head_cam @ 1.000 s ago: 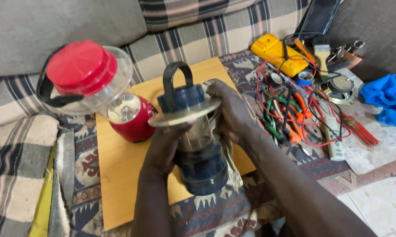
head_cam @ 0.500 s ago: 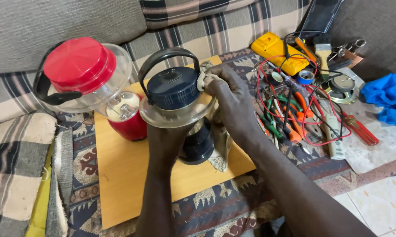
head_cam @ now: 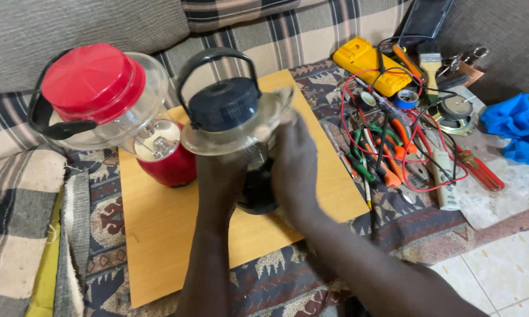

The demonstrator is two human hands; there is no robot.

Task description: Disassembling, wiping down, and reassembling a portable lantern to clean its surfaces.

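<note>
I hold a dark blue lantern [head_cam: 228, 111] with a clear globe and a black carry handle above a wooden board [head_cam: 176, 235]. My left hand [head_cam: 220, 182] grips its body from the near left. My right hand [head_cam: 293, 167] wraps the right side and presses a pale cloth [head_cam: 282, 100] against the globe's rim. The lantern's dark base [head_cam: 255, 196] shows between my hands, tilted toward me.
A red lantern [head_cam: 100, 103] with a clear globe leans on its red base [head_cam: 170, 167] at the board's left. Pliers, screwdrivers, wires [head_cam: 387, 147], a yellow multimeter [head_cam: 370, 64], a small speaker [head_cam: 455, 111] and a blue cloth [head_cam: 519, 129] lie at right. Sofa cushions are behind.
The blue lantern has tipped from lying nearly sideways to top-up, and rose toward the camera. My right hand moved along the globe's rim with the cloth.
</note>
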